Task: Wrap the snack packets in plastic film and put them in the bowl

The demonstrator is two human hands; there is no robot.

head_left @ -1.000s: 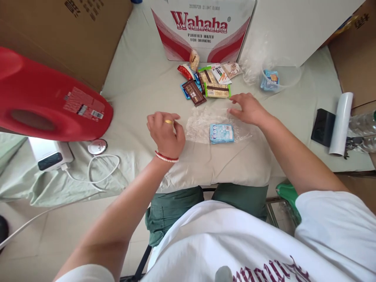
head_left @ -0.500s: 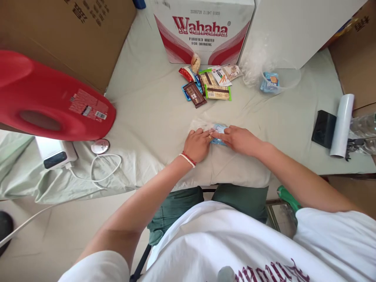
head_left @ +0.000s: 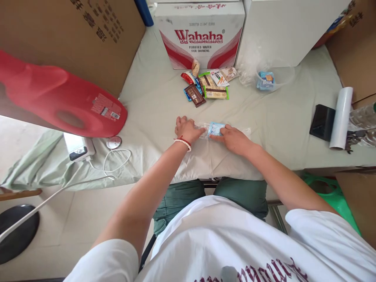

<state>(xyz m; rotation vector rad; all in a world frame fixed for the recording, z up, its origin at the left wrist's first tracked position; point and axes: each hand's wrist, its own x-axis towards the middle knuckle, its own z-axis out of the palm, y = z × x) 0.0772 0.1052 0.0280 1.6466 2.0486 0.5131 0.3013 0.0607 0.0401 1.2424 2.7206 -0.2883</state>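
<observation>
The blue packet (head_left: pixel 216 128) lies at the near side amid clear film (head_left: pixel 204 136), touched by the right hand (head_left: pixel 233 139); I cannot tell whether it grips. Steady it lightly while the wide-spread left hand (head_left: pixel 188 130) smooths leftward.

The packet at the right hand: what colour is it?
The packet is mostly light blue, in the head view.

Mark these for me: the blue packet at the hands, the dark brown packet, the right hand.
Blue packet (head_left: pixel 215 128), head view: middle of its uncovered face.
Dark brown packet (head_left: pixel 195 95), head view: middle of its wrapper.
Right hand (head_left: pixel 235 140), head view: back of the hand.
</observation>
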